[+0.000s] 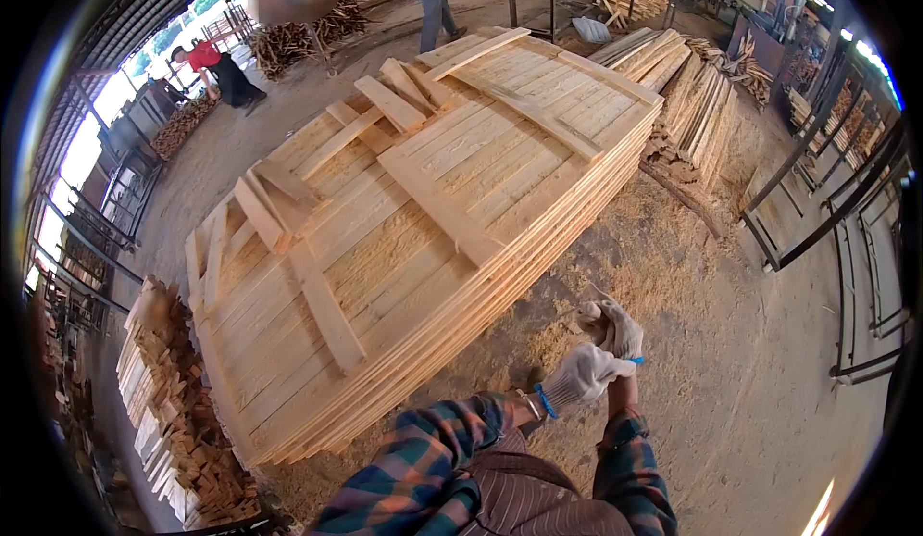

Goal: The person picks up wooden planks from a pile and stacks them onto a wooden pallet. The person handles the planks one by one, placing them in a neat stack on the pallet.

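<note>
The left hand and the right hand are pressed together, fingers curled, apparently tugging at a white work glove — whether anything is pinched between them cannot be told. Seat each cuff fully before handling the stack of wooden panels — it lies just ahead, to the left.

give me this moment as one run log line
left hand: gloved, against right glove | right hand: gloved, raised | stacked wood panels: beside hands, untouched | floor: sawdust
</note>
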Motion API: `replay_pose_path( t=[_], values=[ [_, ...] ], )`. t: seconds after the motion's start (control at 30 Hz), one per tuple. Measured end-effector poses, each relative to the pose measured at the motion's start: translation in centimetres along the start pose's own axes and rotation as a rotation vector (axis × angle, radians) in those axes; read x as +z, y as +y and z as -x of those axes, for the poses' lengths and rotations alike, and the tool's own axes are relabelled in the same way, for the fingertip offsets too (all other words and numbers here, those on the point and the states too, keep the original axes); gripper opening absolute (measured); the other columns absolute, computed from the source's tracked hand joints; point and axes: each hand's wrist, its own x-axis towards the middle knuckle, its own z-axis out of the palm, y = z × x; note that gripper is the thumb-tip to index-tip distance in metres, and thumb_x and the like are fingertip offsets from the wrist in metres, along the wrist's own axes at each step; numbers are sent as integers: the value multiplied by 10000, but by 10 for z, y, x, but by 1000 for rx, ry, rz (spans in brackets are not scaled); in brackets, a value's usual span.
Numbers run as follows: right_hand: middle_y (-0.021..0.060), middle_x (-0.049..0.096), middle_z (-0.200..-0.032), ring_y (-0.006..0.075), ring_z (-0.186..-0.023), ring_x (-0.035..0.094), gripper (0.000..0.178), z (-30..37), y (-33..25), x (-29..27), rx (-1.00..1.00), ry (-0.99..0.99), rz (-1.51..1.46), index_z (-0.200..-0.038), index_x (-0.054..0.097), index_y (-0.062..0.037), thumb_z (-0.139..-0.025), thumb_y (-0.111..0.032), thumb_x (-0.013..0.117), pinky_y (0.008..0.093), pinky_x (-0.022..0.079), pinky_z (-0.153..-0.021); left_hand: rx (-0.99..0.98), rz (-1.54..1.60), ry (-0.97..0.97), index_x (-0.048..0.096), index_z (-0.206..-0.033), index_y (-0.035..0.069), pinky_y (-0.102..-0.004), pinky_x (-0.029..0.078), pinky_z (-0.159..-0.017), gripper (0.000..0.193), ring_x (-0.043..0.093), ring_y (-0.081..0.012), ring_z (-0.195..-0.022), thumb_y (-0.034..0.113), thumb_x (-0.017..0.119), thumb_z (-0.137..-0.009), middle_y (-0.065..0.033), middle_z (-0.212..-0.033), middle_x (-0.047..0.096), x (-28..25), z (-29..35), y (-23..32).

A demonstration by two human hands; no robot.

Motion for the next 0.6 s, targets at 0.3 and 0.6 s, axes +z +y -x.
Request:
replay_pose_path(
  t=[0.3, 0.6],
  values=[
    [103, 644, -1048, 276, -902, 610, 330, -91, 14, -97, 362, -34, 1133, -1090, 611, -65, -917, -335, 532, 393, 457, -822, -236, -209, 44, 470, -1362, 77, -379, 516, -718, 654, 630, -302, -855, 402, 662, -828, -129, -1076, 627, -13, -154, -98],
    [69, 702, -866, 286, -712, 645, 290, -208, 65, -118, 228, -317, 1325, -949, 694, -121, -851, -382, 617, 400, 501, -651, -382, -368, -367, 567, -1180, 116, -415, 516, -673, 422, 647, -318, -823, 337, 611, -824, -152, -943, 648, -45, -233, -164]
  ],
)
